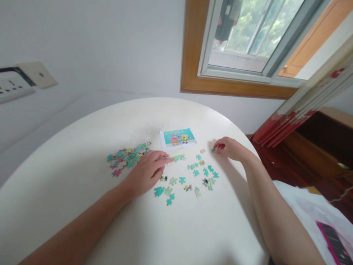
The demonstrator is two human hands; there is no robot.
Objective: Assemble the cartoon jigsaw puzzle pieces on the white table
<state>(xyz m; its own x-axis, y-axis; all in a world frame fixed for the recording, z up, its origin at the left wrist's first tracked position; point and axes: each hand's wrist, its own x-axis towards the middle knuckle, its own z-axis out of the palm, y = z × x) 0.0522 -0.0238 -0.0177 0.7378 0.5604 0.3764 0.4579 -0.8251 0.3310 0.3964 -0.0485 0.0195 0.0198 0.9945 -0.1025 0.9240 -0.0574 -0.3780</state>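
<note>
My left hand lies flat on the table with its fingers stretched out, partly covering a joined strip of jigsaw pieces. Just left of that hand is a heap of mixed jigsaw pieces. On the right, my right hand pinches a small teal jigsaw piece at the tabletop. Between and below the hands, several loose pieces are spread out, among them a teal piece and a pale green piece. Behind the strip lies a picture card with a pink and a yellow cartoon figure.
The round white table meets the wall at the back. A wood-framed window is at upper right, beside a red and white curtain. A pink-edged phone-like object lies on white material at lower right.
</note>
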